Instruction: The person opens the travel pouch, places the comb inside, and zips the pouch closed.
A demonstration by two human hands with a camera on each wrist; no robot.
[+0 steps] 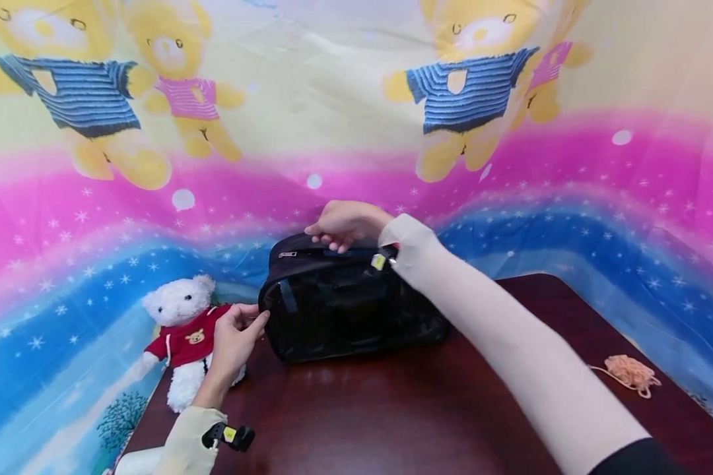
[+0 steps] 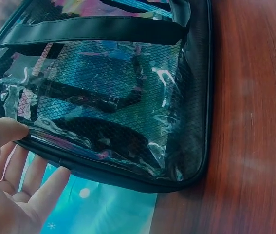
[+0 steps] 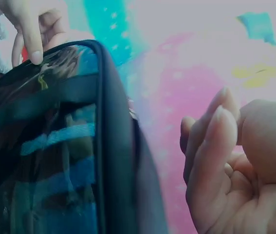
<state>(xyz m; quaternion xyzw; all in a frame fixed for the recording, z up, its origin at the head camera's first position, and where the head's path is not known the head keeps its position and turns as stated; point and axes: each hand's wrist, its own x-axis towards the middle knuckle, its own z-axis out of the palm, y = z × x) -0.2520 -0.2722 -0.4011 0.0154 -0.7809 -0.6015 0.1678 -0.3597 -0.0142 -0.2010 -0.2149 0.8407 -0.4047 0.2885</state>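
A black toiletry bag [image 1: 344,310] with see-through panels stands on the dark wooden table. Its clear face and a black strap [image 2: 89,30] show in the left wrist view. My left hand [image 1: 241,336] pinches the bag's left edge, the thumb on the front face and the fingers behind. Over the bag's top hovers my right hand [image 1: 350,224], its fingers loosely bent. In the right wrist view that hand [image 3: 235,175] is apart from the bag, and I see nothing in it. A metal zipper pull [image 1: 288,254] lies at the top left of the bag.
A white teddy bear [image 1: 181,303] in a red sweater sits left of the bag, right behind my left hand. Peach yarn [image 1: 630,373] lies near the table's right edge. A printed bear curtain [image 1: 333,145] hangs behind the table [image 1: 386,409].
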